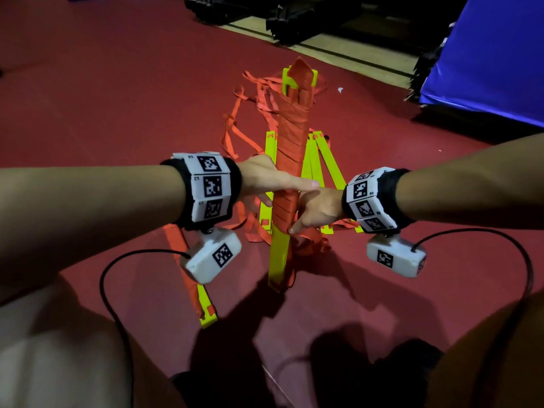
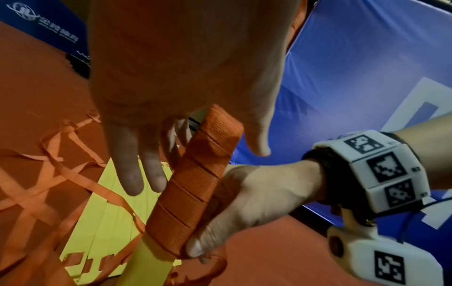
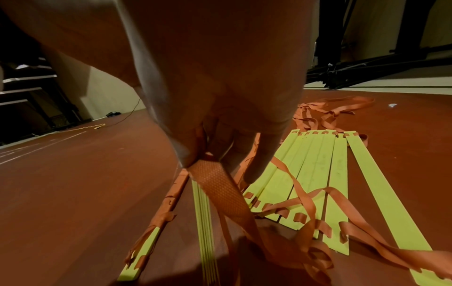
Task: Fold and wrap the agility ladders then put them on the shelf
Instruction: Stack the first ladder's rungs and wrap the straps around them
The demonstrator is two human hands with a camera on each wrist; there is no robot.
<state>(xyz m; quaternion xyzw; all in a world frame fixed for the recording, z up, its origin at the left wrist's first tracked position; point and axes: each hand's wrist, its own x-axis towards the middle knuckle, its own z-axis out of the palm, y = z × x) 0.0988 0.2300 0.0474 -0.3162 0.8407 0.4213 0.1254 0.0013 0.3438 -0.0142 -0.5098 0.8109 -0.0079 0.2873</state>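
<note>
While right hand (image 1: 316, 212) pinches the wrapped ladder bundle (image 1: 290, 172), left hand (image 1: 265, 179) open-fingered against it, bundle upright between grips

Black wristbands (image 1: 379, 198) with white tag blocks

The only writing is on a dark blue banner (image 2: 41, 25) in the top left corner of the left wrist view: a white round logo with a line of white characters beside it, too blurred to read. The wristbands (image 1: 210, 187) carry black-and-white square code markers, with tiny unreadable marks beside them.
</note>
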